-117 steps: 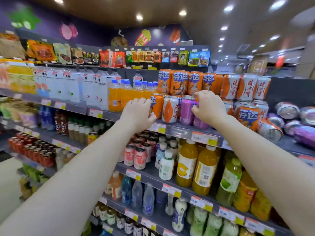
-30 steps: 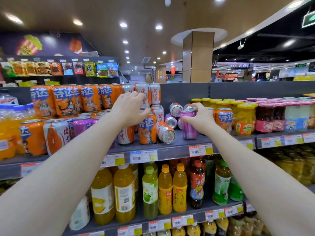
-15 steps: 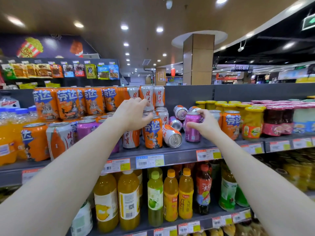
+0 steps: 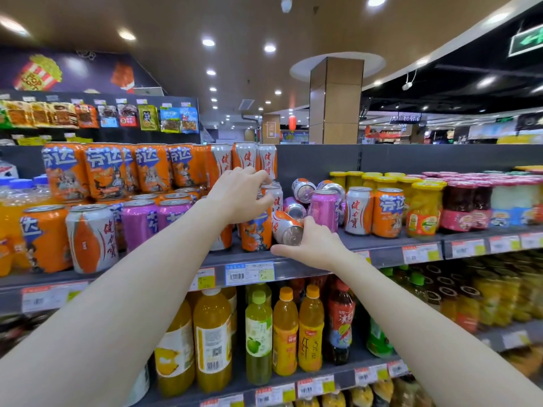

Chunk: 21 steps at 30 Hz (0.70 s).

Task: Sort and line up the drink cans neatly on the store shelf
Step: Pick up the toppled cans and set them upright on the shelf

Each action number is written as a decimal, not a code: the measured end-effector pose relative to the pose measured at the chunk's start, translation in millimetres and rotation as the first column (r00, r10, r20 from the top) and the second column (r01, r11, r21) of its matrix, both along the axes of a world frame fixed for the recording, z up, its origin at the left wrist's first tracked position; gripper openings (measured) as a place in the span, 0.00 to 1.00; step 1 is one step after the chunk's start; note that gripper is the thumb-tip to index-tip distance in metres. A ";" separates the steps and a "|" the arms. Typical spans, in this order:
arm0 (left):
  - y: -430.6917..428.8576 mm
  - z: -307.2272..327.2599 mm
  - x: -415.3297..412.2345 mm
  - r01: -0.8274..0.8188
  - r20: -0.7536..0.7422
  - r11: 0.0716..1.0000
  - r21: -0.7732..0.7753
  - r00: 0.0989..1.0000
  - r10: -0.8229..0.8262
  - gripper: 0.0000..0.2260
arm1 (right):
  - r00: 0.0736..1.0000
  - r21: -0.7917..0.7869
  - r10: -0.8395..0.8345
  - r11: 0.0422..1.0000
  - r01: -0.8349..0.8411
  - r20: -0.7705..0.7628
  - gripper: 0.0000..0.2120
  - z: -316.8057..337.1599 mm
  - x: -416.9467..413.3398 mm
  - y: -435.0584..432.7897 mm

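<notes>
Orange, silver-orange and purple drink cans crowd the grey shelf [image 4: 382, 254]. My left hand [image 4: 238, 198] curls over the top of an upright orange can [image 4: 255, 233] in the middle. My right hand [image 4: 311, 245] grips a silver-orange can [image 4: 286, 227] lying on its side at the shelf's front edge. Behind it a purple can [image 4: 324, 208] stands upright, with a few more cans [image 4: 302, 189] lying tipped over. To the right stand a silver can [image 4: 358, 210] and an orange can [image 4: 388, 211].
Yellow and red fruit jars [image 4: 424, 207] fill the shelf's right part. A second tier of orange cans [image 4: 105, 168] sits at the back left. Juice bottles [image 4: 211, 339] stand on the shelf below. Price tags [image 4: 249, 273] line the shelf rail.
My right hand has let go of the upright purple can and dropped to the tipped silver-orange can at the front. My left hand stays on the orange can's top.
</notes>
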State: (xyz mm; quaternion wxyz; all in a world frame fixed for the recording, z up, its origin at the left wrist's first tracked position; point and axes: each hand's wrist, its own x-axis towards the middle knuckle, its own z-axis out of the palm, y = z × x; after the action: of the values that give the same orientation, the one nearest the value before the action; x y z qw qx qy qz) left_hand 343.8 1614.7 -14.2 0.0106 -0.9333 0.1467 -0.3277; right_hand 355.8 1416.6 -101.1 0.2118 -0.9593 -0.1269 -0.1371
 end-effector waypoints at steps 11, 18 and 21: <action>-6.8 -7.7 -0.2 0.043 0.012 0.999 0.028 0.999 -0.044 0.21 | 0.997 0.365 -0.045 0.931 0.022 0.055 0.33 5.5 4.6 7.3; -12.5 -8.3 3.4 0.123 -0.018 0.988 0.088 0.992 -0.122 0.24 | 0.968 0.587 -0.022 0.799 -0.133 0.249 0.34 22.9 8.3 7.3; -13.9 -9.0 6.7 0.136 -0.021 0.986 0.097 0.991 -0.135 0.24 | 0.968 0.570 0.015 0.806 -0.160 0.250 0.31 28.8 11.1 9.8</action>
State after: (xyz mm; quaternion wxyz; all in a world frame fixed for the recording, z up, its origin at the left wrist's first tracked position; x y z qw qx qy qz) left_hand 350.6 1600.8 -23.2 0.0332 -0.9218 0.2258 -0.3135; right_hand 366.9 1426.4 -72.3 0.4868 -0.8173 -0.1469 -0.2712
